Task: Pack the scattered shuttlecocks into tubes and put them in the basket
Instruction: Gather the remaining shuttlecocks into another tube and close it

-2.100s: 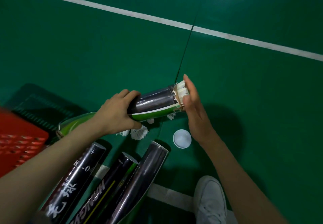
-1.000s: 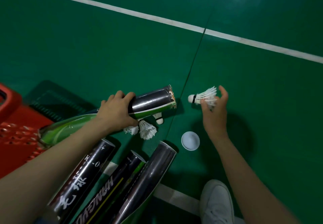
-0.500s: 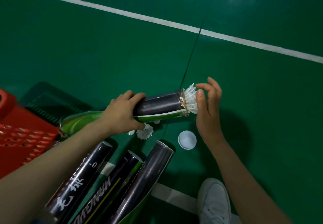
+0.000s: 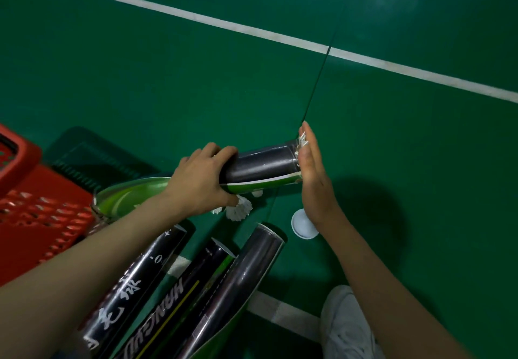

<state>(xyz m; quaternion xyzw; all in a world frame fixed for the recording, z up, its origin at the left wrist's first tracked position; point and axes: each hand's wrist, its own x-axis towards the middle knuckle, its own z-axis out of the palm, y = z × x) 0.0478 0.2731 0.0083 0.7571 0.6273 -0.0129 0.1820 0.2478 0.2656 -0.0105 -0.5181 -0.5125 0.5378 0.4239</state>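
My left hand grips a black and green shuttlecock tube held roughly level above the green floor. My right hand lies flat, fingers straight, with its palm pressed against the tube's open right end. White feather tips of a shuttlecock poke out between the palm and the tube's rim. Under the tube, loose white shuttlecocks lie on the floor. A round white tube cap rests on the floor below my right wrist. The red basket stands at the left edge.
Three more dark tubes lie side by side near the bottom, open ends pointing up the frame. Another green tube leans at the basket. A white shoe is at the bottom right. White court lines cross the floor.
My right hand picked a shuttlecock off the floor, set it into the tube's mouth, then flattened and pushed it in until only feather tips show. My left hand kept hold of the tube.
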